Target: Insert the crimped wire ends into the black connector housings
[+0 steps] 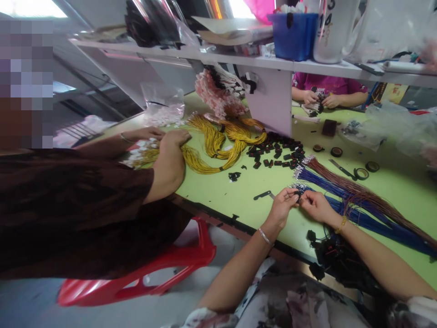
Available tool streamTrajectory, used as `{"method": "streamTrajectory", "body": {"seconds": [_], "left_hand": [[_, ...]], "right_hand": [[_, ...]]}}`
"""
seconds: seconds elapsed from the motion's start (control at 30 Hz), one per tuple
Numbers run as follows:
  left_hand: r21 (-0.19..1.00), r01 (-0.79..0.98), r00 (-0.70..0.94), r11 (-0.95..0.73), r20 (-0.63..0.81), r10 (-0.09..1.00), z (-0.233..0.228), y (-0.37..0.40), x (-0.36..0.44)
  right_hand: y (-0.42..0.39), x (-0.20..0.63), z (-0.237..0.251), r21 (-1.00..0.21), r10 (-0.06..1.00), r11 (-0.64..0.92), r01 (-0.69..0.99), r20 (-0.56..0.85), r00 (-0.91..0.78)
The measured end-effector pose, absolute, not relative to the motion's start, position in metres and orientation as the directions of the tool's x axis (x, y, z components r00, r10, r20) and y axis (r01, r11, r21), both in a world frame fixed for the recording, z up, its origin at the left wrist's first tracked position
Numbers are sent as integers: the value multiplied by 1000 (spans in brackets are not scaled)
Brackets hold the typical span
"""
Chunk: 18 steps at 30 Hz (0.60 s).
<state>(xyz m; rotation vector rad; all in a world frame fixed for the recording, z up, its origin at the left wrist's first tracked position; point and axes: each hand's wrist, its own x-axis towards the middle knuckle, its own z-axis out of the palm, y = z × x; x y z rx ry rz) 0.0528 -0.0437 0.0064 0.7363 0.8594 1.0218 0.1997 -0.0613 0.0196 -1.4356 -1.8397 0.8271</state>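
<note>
Pinching a small black connector (298,197), both hands (300,205) meet.

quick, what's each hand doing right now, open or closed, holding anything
Left hand: closed, fingertips pinching a small black connector.
Right hand: closed, pinching the same connector from the other side, by the blue wires.

The small dark piece (298,196) pinched between the left hand (282,207) and right hand (316,206) is too small to identify. The blue wires (375,221) run off the right edge. The co-worker's hand (172,139) covers part of the yellow wires (211,150).
</note>
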Motion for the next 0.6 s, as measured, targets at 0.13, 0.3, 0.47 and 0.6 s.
{"method": "streamTrajectory", "body": {"seconds": [0.13,0.3,0.47,0.6], "left_hand": [[828,-421,258,370,-282,924,4,-43,53],[810,-444,256,383,-296,920,7,-43,54],[794,-457,265,402,-310,913,17,-41,55],[790,-462,279,402,-301,912,18,-39,59]], "right_hand": [[-60,198,15,-832,985,133,539,52,-162],[-49,210,24,-817,965,219,533,100,-244],[7,243,34,-633,973,144,760,231,8],[47,253,21,-514,984,-29,857,134,113]]}}
